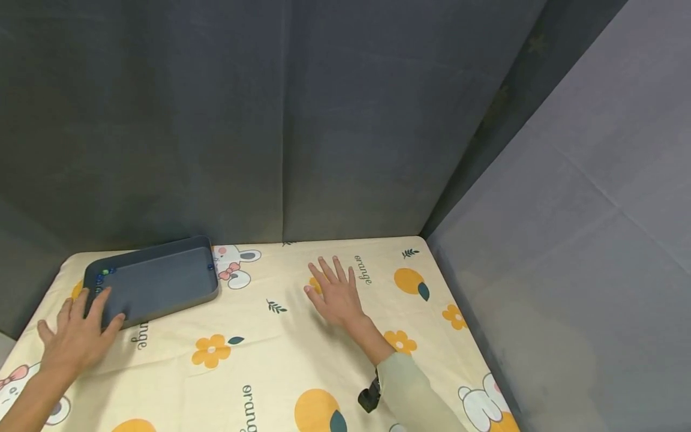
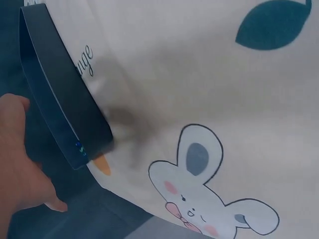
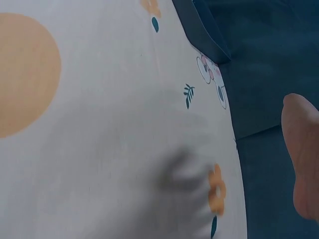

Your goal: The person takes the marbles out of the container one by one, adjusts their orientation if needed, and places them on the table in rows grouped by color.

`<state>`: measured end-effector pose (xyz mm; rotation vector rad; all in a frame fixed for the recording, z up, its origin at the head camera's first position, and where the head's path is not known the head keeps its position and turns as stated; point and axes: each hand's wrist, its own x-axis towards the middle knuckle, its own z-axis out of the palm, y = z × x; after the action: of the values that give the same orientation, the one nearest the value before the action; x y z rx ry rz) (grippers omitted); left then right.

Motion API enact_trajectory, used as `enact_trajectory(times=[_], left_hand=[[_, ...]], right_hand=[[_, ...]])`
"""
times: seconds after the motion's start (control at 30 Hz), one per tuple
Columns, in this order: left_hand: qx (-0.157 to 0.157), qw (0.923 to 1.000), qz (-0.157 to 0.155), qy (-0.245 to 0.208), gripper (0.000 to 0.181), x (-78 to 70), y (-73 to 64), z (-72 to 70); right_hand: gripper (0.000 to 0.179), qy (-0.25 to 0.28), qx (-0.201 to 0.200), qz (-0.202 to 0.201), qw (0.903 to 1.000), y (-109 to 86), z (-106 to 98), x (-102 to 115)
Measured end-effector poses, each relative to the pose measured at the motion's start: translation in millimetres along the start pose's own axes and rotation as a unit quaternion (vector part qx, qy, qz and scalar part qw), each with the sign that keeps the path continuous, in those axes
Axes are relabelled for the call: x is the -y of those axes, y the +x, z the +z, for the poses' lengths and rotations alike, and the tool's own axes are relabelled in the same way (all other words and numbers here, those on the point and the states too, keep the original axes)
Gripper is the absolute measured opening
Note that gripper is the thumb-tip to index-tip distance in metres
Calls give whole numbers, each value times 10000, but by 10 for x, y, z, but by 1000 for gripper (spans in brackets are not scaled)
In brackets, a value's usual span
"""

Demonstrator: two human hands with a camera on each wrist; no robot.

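A dark grey rectangular tray lies at the table's far left. Small shiny blue and green pieces, perhaps beads or marbles, gather at its left end; another blue one is by the right wall. My left hand has its fingers spread over the tray's near left corner and holds nothing. In the left wrist view, a gap shows between that hand and the tray wall. To the right of the tray, my right hand hovers above the cloth with fingers spread, gripping nothing.
A cream tablecloth printed with oranges, flowers and rabbits covers the table. Dark grey fabric walls rise along the back edge, and a lighter grey panel bounds the right side. A black strap device sits at my right wrist.
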<state>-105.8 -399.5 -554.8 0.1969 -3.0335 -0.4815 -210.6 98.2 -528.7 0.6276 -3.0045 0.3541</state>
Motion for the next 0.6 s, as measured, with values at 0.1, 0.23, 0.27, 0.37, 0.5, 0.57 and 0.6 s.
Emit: enact_trajectory(times=[0.1,0.23,0.27,0.37,0.5,0.57,0.6], left_hand=[[77,9998,-193,46,79,60,-10,-11],[156,9996,-246,29,80,144,-21,-27],[169,9996,-219,5,80,165,-24,-25],[229,9996,-141,-30,81,226,-36,0],[247,9996,-155,-47,79,292,-45,40],[250,9995,-205,-45,78,325,-50,61],[241,9994,-241,-33,78,337,-52,69]], right_hand=[[63,-15,12,-19,10000,25,62,65],[63,-26,-7,-110,9999,88,118,165],[63,-34,17,-113,9999,102,125,191],[62,-86,41,-135,9999,140,145,259],[61,-207,92,-168,9996,188,167,351],[61,-288,116,-187,9993,214,183,400],[61,-329,125,-197,9992,228,193,427]])
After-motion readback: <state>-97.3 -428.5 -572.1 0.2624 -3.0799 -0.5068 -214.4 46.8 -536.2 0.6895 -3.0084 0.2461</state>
